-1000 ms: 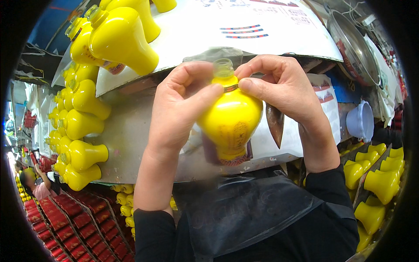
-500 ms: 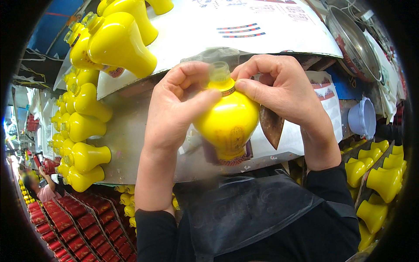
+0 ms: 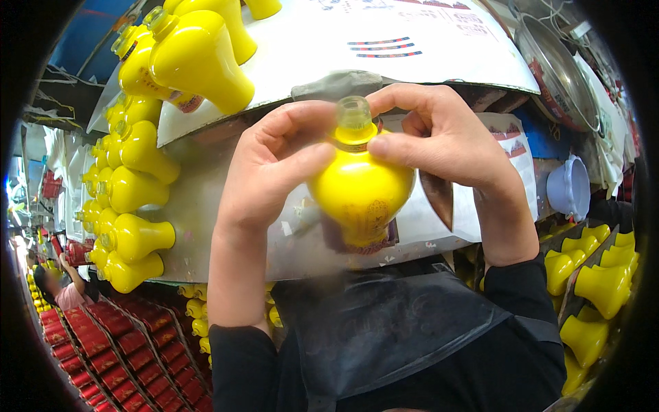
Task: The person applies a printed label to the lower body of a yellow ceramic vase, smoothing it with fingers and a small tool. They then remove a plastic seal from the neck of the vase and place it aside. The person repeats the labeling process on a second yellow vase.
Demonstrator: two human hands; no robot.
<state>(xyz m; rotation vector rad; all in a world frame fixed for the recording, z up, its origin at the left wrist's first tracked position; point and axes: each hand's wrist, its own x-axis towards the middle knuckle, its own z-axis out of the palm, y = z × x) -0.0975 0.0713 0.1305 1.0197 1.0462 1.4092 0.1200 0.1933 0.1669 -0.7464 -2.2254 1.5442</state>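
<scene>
A glossy yellow bottle [image 3: 364, 182] with a clear glass neck stands in front of me, narrow foot toward me. Round the base of its neck runs a thin dark patterned strip [image 3: 351, 147]. My left hand [image 3: 274, 161] curls round the neck's left side, thumb against the shoulder, its other fingertips partly behind the neck. From the right, my right hand [image 3: 449, 144] presses its thumb on the strip, with the index finger bent behind the neck. A brown pointed blade-like piece [image 3: 438, 198] shows beside the bottle, under my right hand. Dark purple material [image 3: 336, 235] lies by the bottle's foot.
Several yellow bottles [image 3: 141, 189] lie along the table's left side; more stand on the white board [image 3: 288, 62], which holds three thin printed strips [image 3: 384, 48]. A metal basin [image 3: 556, 72] and pale bucket [image 3: 568, 187] are right. Red boxes [image 3: 130, 343] and a person [image 3: 65, 285] are left.
My right thumb has shifted slightly left and down along the neck strip. The bottle sits a little further right, and my left fingers have eased slightly back from its neck.
</scene>
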